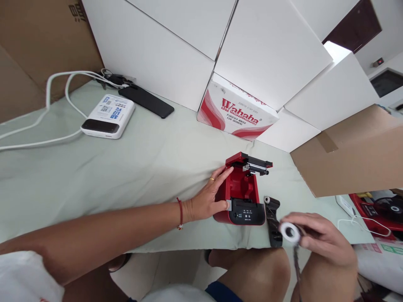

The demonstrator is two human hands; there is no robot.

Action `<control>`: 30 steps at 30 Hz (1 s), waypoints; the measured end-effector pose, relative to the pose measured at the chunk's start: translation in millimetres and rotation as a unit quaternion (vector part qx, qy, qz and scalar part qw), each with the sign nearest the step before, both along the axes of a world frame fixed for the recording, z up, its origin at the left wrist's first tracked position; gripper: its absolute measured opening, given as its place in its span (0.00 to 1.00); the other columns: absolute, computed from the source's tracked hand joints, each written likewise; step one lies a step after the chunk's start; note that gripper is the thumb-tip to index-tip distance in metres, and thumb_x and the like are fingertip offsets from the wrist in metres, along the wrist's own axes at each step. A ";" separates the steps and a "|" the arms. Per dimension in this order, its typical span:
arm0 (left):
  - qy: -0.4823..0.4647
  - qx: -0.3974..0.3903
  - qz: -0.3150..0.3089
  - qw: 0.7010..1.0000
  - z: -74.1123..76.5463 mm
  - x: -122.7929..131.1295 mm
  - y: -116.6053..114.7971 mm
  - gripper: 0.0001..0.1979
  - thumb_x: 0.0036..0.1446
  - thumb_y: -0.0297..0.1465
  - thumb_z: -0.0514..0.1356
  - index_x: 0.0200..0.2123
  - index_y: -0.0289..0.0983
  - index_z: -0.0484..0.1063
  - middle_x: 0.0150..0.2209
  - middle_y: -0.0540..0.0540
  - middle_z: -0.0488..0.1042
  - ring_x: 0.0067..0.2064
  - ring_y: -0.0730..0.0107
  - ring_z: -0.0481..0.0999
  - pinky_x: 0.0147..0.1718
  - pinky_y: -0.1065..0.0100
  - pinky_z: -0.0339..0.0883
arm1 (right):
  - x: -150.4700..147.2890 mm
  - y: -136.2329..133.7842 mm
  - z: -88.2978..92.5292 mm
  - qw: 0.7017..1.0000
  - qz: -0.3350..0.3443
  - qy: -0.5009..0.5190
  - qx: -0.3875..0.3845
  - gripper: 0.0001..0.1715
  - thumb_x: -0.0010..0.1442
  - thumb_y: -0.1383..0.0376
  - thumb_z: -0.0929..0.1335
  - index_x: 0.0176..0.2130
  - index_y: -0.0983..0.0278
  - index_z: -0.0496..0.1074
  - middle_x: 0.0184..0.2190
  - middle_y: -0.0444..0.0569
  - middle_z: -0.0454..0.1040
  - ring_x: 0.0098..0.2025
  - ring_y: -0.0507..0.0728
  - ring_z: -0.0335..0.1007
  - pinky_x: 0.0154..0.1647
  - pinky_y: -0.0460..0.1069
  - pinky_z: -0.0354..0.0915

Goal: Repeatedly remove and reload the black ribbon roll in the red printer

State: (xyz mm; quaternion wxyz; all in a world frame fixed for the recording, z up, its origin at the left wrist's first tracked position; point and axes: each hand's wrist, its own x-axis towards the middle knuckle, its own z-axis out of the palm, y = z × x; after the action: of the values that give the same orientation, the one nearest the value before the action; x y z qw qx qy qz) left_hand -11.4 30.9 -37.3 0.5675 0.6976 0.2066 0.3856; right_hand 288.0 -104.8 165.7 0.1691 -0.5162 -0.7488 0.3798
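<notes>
A red and black label printer point(245, 212) sits on the table with its lid point(248, 162) raised, showing a hollow red bay. My left hand point(208, 199) grips its left side: the fingers lie along the wall and the thumb rests by a grey latch on the front corner. In my right hand point(317, 235), slightly blurred, is a small roll point(290, 233) with a white ring-shaped end and a dark strip hanging below it. Between the printer and that hand lies a black ribbon-like piece point(273, 222) with a small roll at its top.
A white device point(108, 116) with cables and a black phone point(146, 100) lie at the back left. A Wahaha water carton point(237, 110) stands behind the printer, by stacked white boxes point(270, 46). Cardboard boxes point(352, 147) flank the table. Red equipment point(378, 214) is at right.
</notes>
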 end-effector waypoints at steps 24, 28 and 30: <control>0.020 0.001 -0.016 1.000 10.1 -5.7 -0.4 0.54 0.58 0.37 0.68 0.81 0.44 0.43 0.82 0.35 0.39 0.84 0.38 0.38 0.80 0.34 0.37 | -90.6 102.9 -51.1 0.963 0.015 -0.271 0.004 0.24 0.72 0.64 0.65 0.60 0.54 0.82 0.53 0.49 0.86 0.49 0.61 0.84 0.52 0.55 0.75; 0.013 0.001 -0.017 1.000 9.9 -5.9 0.1 0.55 0.58 0.37 0.68 0.81 0.45 0.42 0.83 0.36 0.40 0.83 0.38 0.39 0.80 0.33 0.38 | -92.9 87.3 -34.8 0.977 -0.014 -0.202 0.066 0.22 0.76 0.60 0.64 0.60 0.56 0.82 0.62 0.49 0.82 0.62 0.61 0.80 0.66 0.57 0.73; 0.005 0.002 -0.018 1.000 9.9 -5.8 0.6 0.56 0.57 0.37 0.68 0.81 0.46 0.42 0.82 0.37 0.42 0.83 0.38 0.39 0.80 0.32 0.38 | -95.4 79.0 -25.1 0.974 -0.095 -0.126 0.163 0.18 0.76 0.58 0.66 0.55 0.56 0.84 0.56 0.49 0.85 0.58 0.59 0.82 0.61 0.55 0.76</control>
State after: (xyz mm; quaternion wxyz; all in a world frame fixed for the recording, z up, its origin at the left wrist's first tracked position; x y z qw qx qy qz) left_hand -17.2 31.5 -27.4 0.5719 0.7043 0.1955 0.3724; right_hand 192.6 -25.8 140.5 0.1900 -0.5942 -0.7636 0.1666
